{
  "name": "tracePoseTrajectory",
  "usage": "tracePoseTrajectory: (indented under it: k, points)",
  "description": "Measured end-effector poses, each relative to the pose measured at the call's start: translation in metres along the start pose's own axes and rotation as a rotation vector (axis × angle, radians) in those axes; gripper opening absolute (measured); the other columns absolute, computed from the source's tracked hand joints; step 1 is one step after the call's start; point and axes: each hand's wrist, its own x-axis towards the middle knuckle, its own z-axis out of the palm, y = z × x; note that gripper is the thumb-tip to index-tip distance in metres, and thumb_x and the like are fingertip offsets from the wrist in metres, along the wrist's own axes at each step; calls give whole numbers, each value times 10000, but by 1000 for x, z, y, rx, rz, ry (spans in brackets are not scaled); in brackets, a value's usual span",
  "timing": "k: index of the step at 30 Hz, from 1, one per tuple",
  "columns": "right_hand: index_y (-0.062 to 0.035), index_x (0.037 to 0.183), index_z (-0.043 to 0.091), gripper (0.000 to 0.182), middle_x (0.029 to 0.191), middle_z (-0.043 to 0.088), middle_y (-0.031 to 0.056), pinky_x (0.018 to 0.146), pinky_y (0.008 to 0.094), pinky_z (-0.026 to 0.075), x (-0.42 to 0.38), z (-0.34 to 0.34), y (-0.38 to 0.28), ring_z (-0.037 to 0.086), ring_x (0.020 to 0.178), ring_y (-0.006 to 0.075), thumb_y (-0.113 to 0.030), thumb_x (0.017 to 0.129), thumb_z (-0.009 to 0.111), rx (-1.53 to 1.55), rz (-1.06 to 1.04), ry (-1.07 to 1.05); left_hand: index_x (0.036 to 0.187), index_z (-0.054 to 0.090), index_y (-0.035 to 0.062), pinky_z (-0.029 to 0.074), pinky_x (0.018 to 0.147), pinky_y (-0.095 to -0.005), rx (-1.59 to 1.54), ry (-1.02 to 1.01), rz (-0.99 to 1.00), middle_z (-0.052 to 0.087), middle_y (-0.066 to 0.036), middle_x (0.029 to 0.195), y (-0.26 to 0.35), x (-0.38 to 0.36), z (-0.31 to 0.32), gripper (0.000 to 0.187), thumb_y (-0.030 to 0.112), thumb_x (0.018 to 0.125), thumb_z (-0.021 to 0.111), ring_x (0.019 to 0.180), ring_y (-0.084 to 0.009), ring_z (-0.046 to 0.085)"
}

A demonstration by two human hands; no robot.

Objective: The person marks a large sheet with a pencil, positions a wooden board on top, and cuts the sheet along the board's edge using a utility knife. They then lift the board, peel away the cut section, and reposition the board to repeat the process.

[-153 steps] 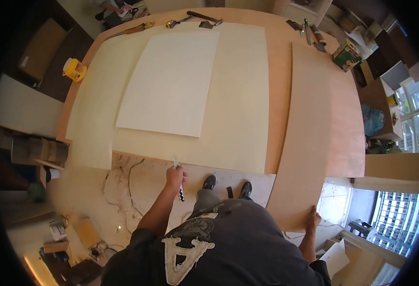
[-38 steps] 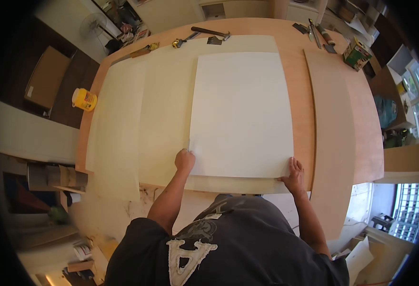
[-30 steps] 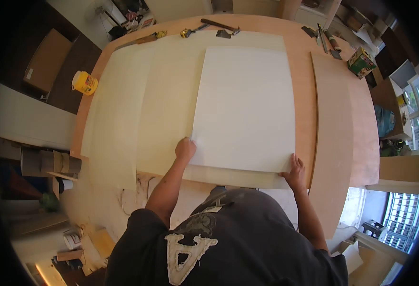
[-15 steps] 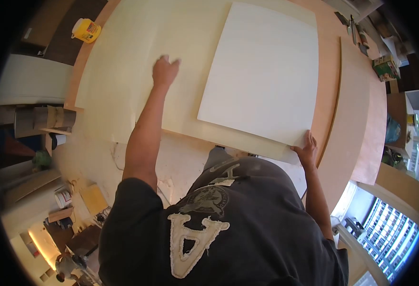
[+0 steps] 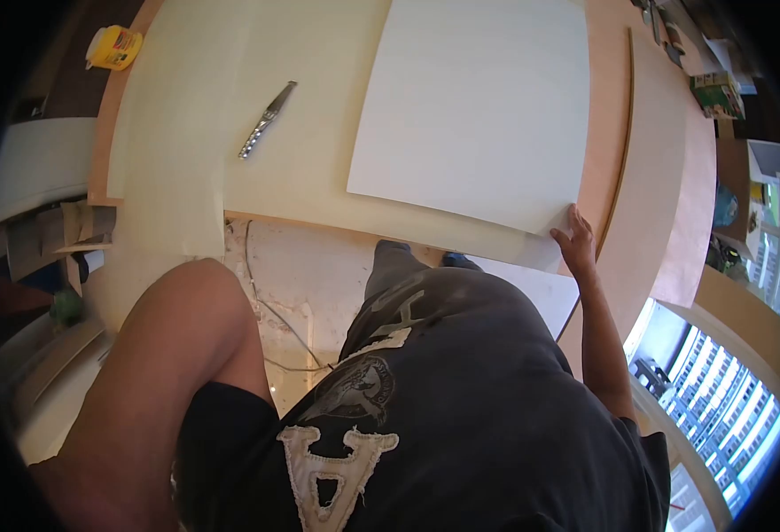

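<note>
My right hand (image 5: 578, 244) rests at the near right corner of a white rectangular sheet (image 5: 474, 115), thumb and fingers spread apart. Under that sheet lies a larger cream sheet (image 5: 310, 177) on the worktable. A utility knife (image 5: 268, 121) with a silver patterned handle lies on the cream sheet, left of the white one. My left arm is bent back, elbow raised, at the lower left; its hand is lost past the dark edge of the view.
A yellow tub (image 5: 113, 48) stands at the far left corner. Long wooden boards (image 5: 651, 177) run along the right side. A green box (image 5: 718, 95) and tools are at the far right. On the floor below, a cable (image 5: 275, 315) trails near my feet.
My left hand has drawn back from the cream sheet and out of view. The utility knife now shows where that hand was. My right hand stays at the white sheet's corner.
</note>
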Motion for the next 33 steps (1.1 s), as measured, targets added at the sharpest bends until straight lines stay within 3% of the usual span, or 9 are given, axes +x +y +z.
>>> tracePoseTrajectory:
  k: [6,9,11,12,14,15,19,31,33]
  points:
    - [61,1424,479,704,1432,527,256,1111,397,412,-2,-2,4,498,1336,387,-142,812,764,2,-64,35,1181,617,42,492,797,-260,-50,-63,8,653,-28,1070,-17,-3,18,241,136,962,581,849,-89,602]
    - [55,1417,495,670,1432,546,225,1118,394,405,4,-20,7,499,1355,342,-151,842,769,132,122,-78,1201,611,50,491,785,-247,-69,-76,9,650,-21,1090,-25,-2,26,253,132,964,578,859,-83,599]
    - [10,1321,617,466,1370,617,159,1115,385,411,3,-60,-30,567,1292,256,-134,899,750,426,117,165,1214,608,55,490,777,-239,-69,-91,5,648,-17,1103,-27,1,31,261,129,966,576,865,-80,597]
    - [-29,1302,633,336,1334,639,145,1131,377,403,0,-96,-52,590,1248,231,-87,971,634,728,10,195,1221,606,58,490,773,-235,-62,-98,1,647,-15,1110,-28,4,34,266,128,966,575,869,-78,596]
    - [-3,1214,667,269,1318,639,168,1056,407,479,-15,-184,-126,610,1234,268,-136,1026,526,554,-250,458,1234,602,63,489,766,-227,-47,-106,-5,645,-11,1123,-30,9,40,275,125,968,574,875,-74,594]
    - [22,1204,653,294,1327,630,182,1053,407,485,-12,-230,-152,616,1226,277,-130,1043,461,525,-903,480,1241,601,66,489,762,-223,-30,-112,-3,644,-9,1130,-30,12,42,280,124,968,573,878,-72,592]
    - [33,1239,621,349,1344,610,199,1064,421,465,-73,-290,-262,593,1249,296,-195,1042,444,382,-1308,477,1267,594,77,487,746,-207,72,-46,24,640,-1,1156,-21,25,48,300,119,971,569,892,-65,588]
    - [69,1344,523,563,1397,552,249,1096,462,407,-106,-263,-337,524,1316,355,-388,1042,396,249,-1463,492,1347,572,109,482,699,-158,292,574,486,627,23,1236,46,67,15,367,102,980,558,931,-42,575]
    - [75,1362,507,602,1405,542,258,1102,469,398,-108,-266,-333,513,1327,365,-421,1042,387,261,-1453,538,1369,560,154,489,704,-170,216,542,270,619,18,1249,59,59,17,383,132,986,554,928,-55,577]
